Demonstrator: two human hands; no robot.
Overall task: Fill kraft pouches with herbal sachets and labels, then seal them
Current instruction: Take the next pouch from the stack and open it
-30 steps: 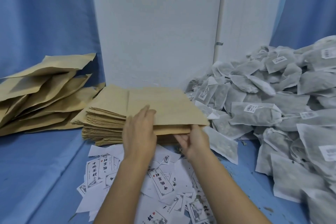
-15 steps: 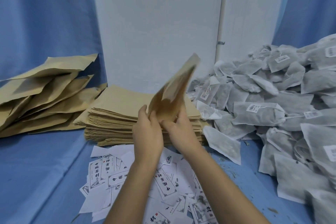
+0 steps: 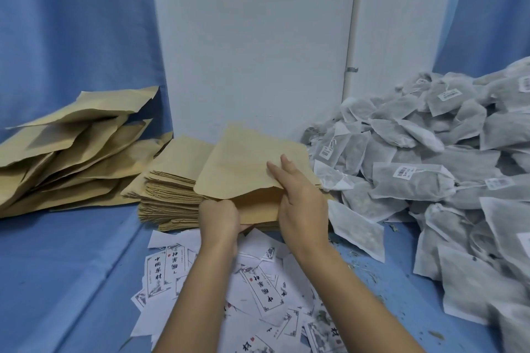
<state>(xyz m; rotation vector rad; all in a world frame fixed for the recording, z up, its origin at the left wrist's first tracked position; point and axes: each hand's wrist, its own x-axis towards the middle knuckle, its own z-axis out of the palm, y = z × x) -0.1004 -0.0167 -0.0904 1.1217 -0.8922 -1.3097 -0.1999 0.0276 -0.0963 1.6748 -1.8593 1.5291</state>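
Your left hand (image 3: 219, 219) grips, right hand (image 3: 301, 198) pinches the near edge of one flat tan kraft paper pouch (image 3: 243, 163), just above the stack of tan pouches (image 3: 169, 180); white printed labels (image 3: 265, 295) before it.

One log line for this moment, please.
left hand: grips kraft pouch lower edge | right hand: pinches its top layer | mouth: parted | sachet pile: untouched

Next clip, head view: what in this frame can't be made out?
Head view: inside of the held pouch, hidden by its own front wall.
Left hand fingertips, curled under the pouch's mouth.
Sachet pile, cut off by the right edge.
Sachet tags: print too small.
Labels, partly under the forearms, cut by the bottom edge.
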